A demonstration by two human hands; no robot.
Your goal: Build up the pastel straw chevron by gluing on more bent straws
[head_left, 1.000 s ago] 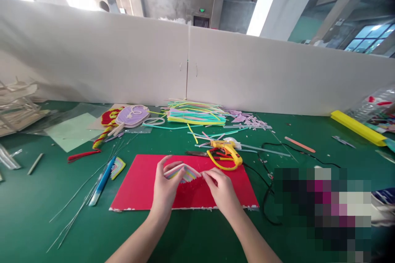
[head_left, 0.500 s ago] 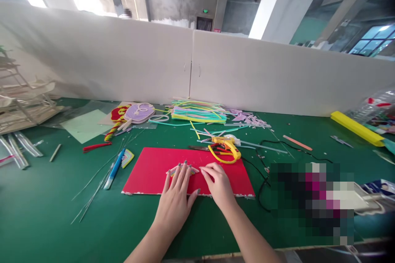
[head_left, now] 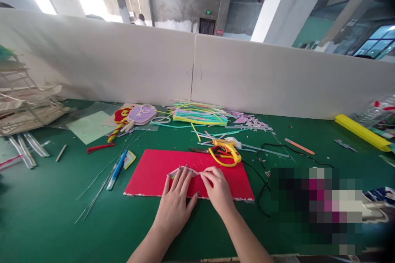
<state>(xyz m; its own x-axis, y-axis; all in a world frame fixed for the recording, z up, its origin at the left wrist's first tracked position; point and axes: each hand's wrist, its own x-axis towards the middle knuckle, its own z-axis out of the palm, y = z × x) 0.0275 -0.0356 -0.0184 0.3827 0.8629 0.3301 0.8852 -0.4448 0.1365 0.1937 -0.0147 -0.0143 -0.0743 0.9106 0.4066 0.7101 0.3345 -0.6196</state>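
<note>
My left hand (head_left: 177, 201) lies flat with its fingers spread over a small arched rainbow-striped piece (head_left: 173, 175). The piece rests on a red board (head_left: 148, 172), and the fingers hide much of it. At its right end, my right hand (head_left: 218, 189) pinches the tip of a thin pale strip (head_left: 198, 173) between thumb and forefinger. The strip runs along the outer edge of the arch. Just beyond the right hand, a yellow glue gun (head_left: 236, 157) overlaps the board's far corner, with dark-bladed scissors (head_left: 200, 150) beside it.
Bundled coloured strips (head_left: 200, 117) lie near the white partition (head_left: 138, 61). To the left are a blue pen-like tool (head_left: 118, 168), a smaller rainbow piece (head_left: 129, 159), thin wires and a purple fan-shaped craft (head_left: 142, 114). A black cord (head_left: 262, 191) curls on the right.
The right fingertips have shifted slightly and still pinch at the arch's right end. The left hand stays pressed on the piece. The whole view has moved a little.
</note>
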